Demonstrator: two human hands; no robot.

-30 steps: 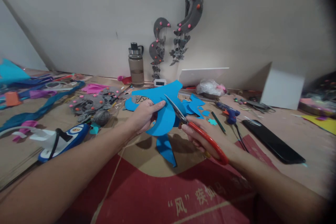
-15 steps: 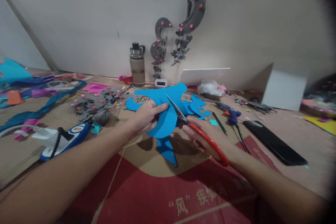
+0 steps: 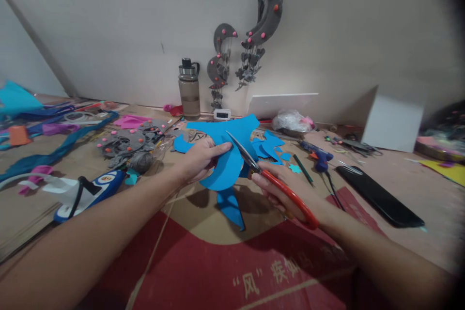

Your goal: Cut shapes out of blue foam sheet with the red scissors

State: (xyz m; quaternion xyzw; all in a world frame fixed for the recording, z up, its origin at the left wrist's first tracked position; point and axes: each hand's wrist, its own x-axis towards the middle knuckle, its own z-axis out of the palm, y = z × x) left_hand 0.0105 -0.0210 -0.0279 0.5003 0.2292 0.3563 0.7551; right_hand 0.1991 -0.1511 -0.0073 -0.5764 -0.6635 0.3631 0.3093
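Note:
My left hand [image 3: 198, 161] grips a sheet of bright blue foam [image 3: 227, 147] and holds it above the cardboard-covered table [image 3: 203, 220]. My right hand [image 3: 281, 189] grips red-handled scissors [image 3: 271, 179]. Their open blades sit in the blue sheet just right of my left fingers. A loose strip of the same blue foam [image 3: 229, 206] hangs down from the sheet toward the table. More blue offcuts [image 3: 271, 147] lie behind the scissors.
A water bottle [image 3: 189, 88] and grey moon-shaped hangings [image 3: 254, 34] are by the back wall. Grey felt pieces [image 3: 127, 143] and coloured scraps lie on the left. A blue glue gun [image 3: 317, 155], a black phone [image 3: 379, 196] and a white box [image 3: 392, 123] are on the right.
The blue sheet has turned a little in my left hand and the scissors have moved slightly along the cut. Both hands stay in about the same place.

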